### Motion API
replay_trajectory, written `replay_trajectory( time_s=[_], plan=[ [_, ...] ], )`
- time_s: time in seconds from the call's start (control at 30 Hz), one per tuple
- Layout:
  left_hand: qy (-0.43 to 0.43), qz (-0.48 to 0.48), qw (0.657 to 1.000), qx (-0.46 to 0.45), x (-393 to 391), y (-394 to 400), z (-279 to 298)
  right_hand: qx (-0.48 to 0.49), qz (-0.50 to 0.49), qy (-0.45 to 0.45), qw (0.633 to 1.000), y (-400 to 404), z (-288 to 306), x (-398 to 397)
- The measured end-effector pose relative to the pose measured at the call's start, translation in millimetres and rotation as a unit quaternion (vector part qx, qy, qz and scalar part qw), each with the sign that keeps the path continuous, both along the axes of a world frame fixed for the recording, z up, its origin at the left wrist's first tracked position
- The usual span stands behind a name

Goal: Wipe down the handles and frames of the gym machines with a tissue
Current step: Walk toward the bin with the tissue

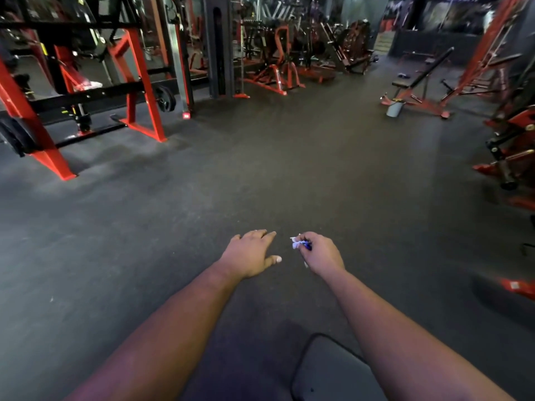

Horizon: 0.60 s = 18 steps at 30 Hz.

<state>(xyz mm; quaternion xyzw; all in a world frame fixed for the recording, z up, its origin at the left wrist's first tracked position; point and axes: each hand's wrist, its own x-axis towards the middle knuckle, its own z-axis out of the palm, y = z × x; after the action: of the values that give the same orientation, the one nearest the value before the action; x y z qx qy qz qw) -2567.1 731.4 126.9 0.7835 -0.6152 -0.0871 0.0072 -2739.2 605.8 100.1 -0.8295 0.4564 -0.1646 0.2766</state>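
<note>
Off at ten o'clock stands a big red and black rack machine [86,82], its slanted red legs planted on the dark rubber floor [260,169], with a black weight plate [165,99] hanging low on its right side. Just past it, near eleven o'clock, a tall grey cable column [215,47] rises from the floor, and behind it at twelve o'clock a row of red plate-loaded machines [275,68] runs along the back, blurred and dim.

Down at six o'clock both bare forearms reach forward over open floor. The left hand [250,254] is held flat, palm down, fingers [262,234] straight and released, thumb out to the side, holding nothing. Just beside it, apart by a small gap, the right hand [320,253] has its fingers curled in, pinching a small crumpled white tissue [296,243] that pokes out toward the left hand; something blue shows against it, too small to make out. The tissue touches no machine; it hangs over bare floor, well apart from every frame.

Below the right forearm, at five o'clock, a dark rounded pad [327,371] shows at the bottom edge.

At two o'clock a black incline bench on a red base [417,91] sits well apart, with a small pale bucket [395,107] on the floor just beside its near end. At three o'clock more red machine parts [512,140] crowd the right edge.
</note>
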Motion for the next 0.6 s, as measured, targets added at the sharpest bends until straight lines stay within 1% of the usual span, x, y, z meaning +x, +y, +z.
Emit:
replay_trajectory(
  time_s=[0.13,0.27,0.43,0.6],
  plan=[
    [-0.003,-0.024,0.999,0.022,70,-32,9,0.010,-0.035,-0.014,0.999,-20,11,54],
    [0.001,-0.037,0.999,0.028,115,-76,12,0.008,-0.057,-0.012,0.998,-52,13,90],
    [-0.016,-0.082,0.996,0.037,152,-154,9,0.023,-0.087,-0.032,0.995,-119,5,125],
    [-0.030,-0.092,0.994,0.051,182,-247,13,0.033,-0.095,-0.046,0.994,-214,5,166]
  ],
)
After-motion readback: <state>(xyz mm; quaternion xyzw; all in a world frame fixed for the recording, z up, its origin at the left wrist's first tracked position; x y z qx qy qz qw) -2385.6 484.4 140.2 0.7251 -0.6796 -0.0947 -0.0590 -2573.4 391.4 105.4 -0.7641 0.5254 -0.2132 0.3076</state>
